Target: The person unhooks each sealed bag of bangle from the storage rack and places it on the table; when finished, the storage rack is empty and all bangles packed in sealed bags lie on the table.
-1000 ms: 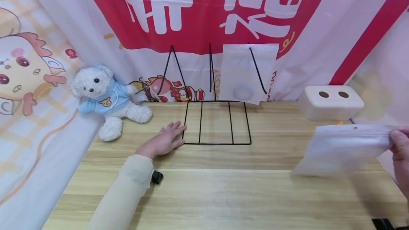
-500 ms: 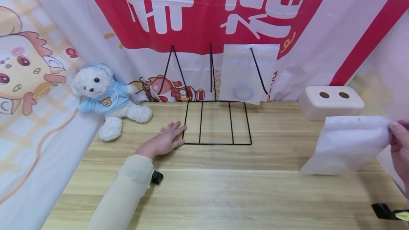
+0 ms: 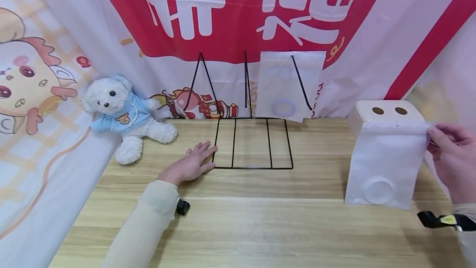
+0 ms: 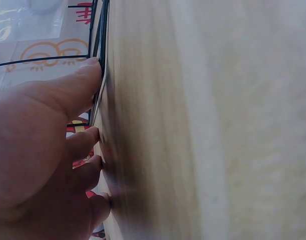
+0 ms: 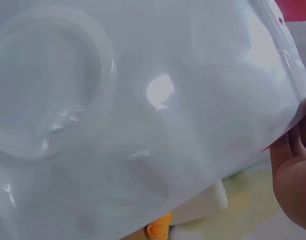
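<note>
My right hand [image 3: 455, 160] pinches the top right corner of a translucent white zip bag [image 3: 386, 152], which hangs upright over the right of the table. A round ring-shaped item [image 5: 106, 65] shows inside that bag in the right wrist view. Fingers spread, my left hand [image 3: 191, 162] lies flat on the table, its fingertips touching the left edge of a black wire rack [image 3: 253, 168]. The left wrist view shows the thumb of the left hand [image 4: 37, 125] against the rack's wire. A similar bag [image 3: 279, 82] with a ring-like shape stands in the rack's right slot.
A white box [image 3: 357, 125] with two round holes is at the back right, partly behind the held bag. At the back left sits a white plush toy [image 3: 128, 113] in a blue top. Printed cloth [image 3: 230, 49] hangs behind the wooden table [image 3: 260, 226].
My right hand has moved left with the bag, which now hangs straighter, faces forward and overlaps the white box. The left hand and the rack have stayed still.
</note>
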Demonstrator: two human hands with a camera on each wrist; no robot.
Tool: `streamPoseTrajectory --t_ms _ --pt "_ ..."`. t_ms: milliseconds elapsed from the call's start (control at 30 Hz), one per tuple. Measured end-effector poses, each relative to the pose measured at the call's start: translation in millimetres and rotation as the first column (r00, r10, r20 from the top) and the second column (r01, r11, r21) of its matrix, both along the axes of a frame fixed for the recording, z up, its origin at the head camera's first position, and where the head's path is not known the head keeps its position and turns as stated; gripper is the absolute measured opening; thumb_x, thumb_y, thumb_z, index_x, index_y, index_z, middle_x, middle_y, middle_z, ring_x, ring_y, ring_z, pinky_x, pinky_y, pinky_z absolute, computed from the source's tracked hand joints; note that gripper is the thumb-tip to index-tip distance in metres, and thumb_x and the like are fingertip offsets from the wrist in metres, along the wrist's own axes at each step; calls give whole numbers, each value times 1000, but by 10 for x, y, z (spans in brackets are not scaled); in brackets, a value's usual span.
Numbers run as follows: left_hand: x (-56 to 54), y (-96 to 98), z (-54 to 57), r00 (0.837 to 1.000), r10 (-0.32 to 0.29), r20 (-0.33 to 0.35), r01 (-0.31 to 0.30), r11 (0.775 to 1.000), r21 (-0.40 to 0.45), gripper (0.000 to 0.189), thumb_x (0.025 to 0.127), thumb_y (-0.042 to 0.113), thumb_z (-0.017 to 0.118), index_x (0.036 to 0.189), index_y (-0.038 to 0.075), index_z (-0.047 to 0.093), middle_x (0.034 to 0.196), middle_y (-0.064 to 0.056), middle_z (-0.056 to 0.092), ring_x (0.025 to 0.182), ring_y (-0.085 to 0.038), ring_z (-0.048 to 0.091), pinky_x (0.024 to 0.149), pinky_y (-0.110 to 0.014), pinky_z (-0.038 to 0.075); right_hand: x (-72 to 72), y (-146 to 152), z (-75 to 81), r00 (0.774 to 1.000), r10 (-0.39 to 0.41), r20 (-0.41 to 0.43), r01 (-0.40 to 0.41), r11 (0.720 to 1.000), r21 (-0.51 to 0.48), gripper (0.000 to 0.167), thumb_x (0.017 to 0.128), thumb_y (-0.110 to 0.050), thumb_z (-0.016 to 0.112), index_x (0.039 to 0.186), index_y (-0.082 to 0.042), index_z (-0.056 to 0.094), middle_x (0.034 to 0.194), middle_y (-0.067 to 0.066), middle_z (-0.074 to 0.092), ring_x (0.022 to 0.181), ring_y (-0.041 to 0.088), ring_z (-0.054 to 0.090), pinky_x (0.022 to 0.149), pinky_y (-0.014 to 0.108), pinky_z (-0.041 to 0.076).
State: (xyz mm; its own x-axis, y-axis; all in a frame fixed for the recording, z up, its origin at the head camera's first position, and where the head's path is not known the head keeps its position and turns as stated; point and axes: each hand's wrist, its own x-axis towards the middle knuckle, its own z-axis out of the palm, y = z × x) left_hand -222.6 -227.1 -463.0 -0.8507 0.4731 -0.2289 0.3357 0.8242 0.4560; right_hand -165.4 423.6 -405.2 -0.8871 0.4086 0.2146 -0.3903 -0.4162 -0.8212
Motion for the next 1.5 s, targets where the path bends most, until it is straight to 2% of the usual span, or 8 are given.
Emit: streamPoseTrajectory --t_ms 167,333,500,633,900,1133,1267,1500 --pt "1 -18 -13 1000 1 -4 -1 1000 -2 65 115 34 53 172 13 30 181 -23 12 167 -50 6 133 -71 4 -76 39 -31 949 -86 302 4 965 263 12 100 -9 75 111 -13 78 89 -7 72 75 5 64 63 13 58" --pt "21 -31 -15 1000 5 -3 -5 1000 -2 65 115 34 54 172 13 30 181 -24 13 167 -51 7 133 -71 5 -195 82 -149 906 -92 413 -75 926 371 11 98 -16 80 108 -18 80 83 -13 74 70 3 65 63 12 59" --pt "24 -38 -24 1000 9 -3 -9 1000 0 65 115 34 53 172 13 30 181 -23 12 167 -50 6 134 -70 4 -240 121 -278 813 -193 549 -189 806 562 11 102 -31 75 112 -29 76 82 -28 72 73 -4 66 65 11 59" --pt "17 -39 -39 1000 4 -4 -4 1000 -2 65 115 35 52 172 14 29 181 -22 11 168 -49 5 134 -70 4 -227 170 -349 761 -235 605 -250 754 607 21 103 -40 72 120 -28 71 83 -34 68 76 -7 66 66 12 58" --pt "11 -35 6 1000 -6 12 6 999 32 66 114 35 53 172 12 30 181 -25 10 168 -49 3 132 -73 2 -244 237 -415 750 -245 615 -251 754 607 18 103 -41 73 117 -30 71 79 -38 66 73 -11 66 65 8 56" --pt "3 -39 0 1000 0 19 0 1000 7 65 115 34 52 172 13 28 182 -22 9 168 -47 2 134 -69 1 -290 253 -383 721 -326 612 -305 644 702 59 108 -47 61 153 -9 59 82 -43 56 78 -14 61 67 8 55" --pt "-6 -43 -7 1000 8 12 -8 1000 -6 65 115 34 52 173 14 28 182 -21 9 168 -47 2 134 -68 2 -322 238 -383 692 -355 629 -360 587 726 68 108 -50 60 162 -9 50 98 -35 57 94 -6 61 74 13 60" --pt "-8 -31 -12 1000 2 17 -2 1000 1 66 115 36 52 173 16 27 182 -21 8 168 -47 2 134 -69 1 -401 198 -409 644 -401 651 -427 518 741 63 111 -43 58 164 -11 45 158 20 52 124 26 62 97 29 64"
